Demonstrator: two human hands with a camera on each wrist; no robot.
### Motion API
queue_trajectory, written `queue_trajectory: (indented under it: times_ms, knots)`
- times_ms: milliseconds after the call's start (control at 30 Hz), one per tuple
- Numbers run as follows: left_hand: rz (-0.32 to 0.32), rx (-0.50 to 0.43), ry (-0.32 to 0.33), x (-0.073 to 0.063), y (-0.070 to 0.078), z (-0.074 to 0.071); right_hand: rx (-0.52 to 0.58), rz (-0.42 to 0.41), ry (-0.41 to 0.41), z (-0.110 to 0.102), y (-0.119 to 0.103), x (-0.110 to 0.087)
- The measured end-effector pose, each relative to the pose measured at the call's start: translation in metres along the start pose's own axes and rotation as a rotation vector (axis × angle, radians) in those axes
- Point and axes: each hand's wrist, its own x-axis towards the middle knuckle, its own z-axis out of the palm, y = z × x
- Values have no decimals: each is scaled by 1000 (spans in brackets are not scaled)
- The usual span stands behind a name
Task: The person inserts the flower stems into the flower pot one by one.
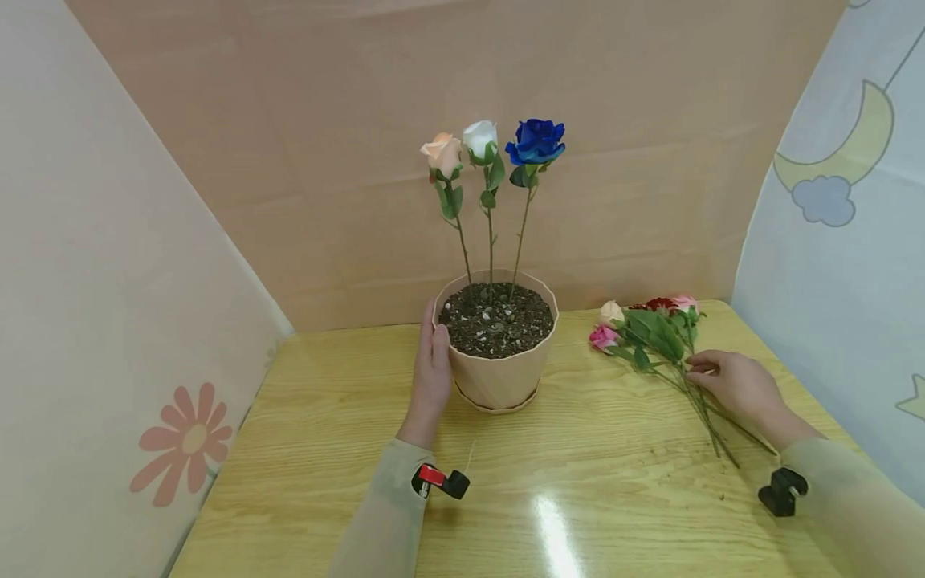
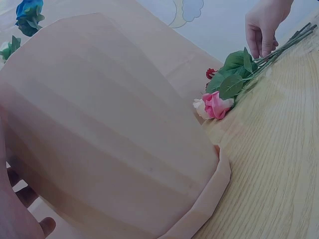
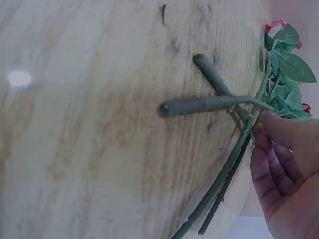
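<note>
A beige flowerpot (image 1: pixel 499 377) full of dark soil (image 1: pixel 497 323) stands on a matching saucer (image 1: pixel 499 408). Three roses rise from the soil: a peach rose (image 1: pixel 443 154), a white rose (image 1: pixel 480 140) and a blue rose (image 1: pixel 536 143). My left hand (image 1: pixel 432 373) rests against the pot's left side, fingers extended along its wall; the left wrist view shows the pot wall (image 2: pixel 109 109) close up. On the right, my right hand (image 1: pixel 737 389) pinches a green rose stem (image 3: pixel 244 99) between thumb and fingertips, among several crossed stems of a loose bunch.
The bunch lies on the wooden table (image 1: pixel 347 449), with a cream rose (image 1: pixel 611 313), a bright pink rose (image 1: pixel 603 338), a dark red flower (image 1: pixel 661 304) and a light pink rose (image 1: pixel 684 303). A peach cloth (image 1: pixel 347 201) hangs behind; patterned panels flank both sides.
</note>
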Motion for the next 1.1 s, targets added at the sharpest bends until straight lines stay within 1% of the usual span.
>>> queue_trajectory:
  times_ms: [167, 367, 600, 733, 867, 967, 1100]
  knots:
    - [-7, 1, 1, -1, 0, 0, 4, -7, -18, 5, 3, 1]
    - [-8, -1, -11, -1, 1, 1, 2, -11, -18, 9, 7, 2]
    - [-12, -4, -18, -2, 3, 1, -4, -4, -18, 8, 6, 3]
    - [-5, 5, -8, -1, 3, 0, -7, -4, 6, 6, 5, 3]
    - [-5, 10, -2, -1, 3, 0, -8, 18, 25, 3, 4, 3]
    - [-3, 11, -3, -1, 4, 0, -7, 33, 23, 2, 5, 3]
    - [1, 10, -5, -2, 5, 0, -9, 20, 13, 4, 5, 4]
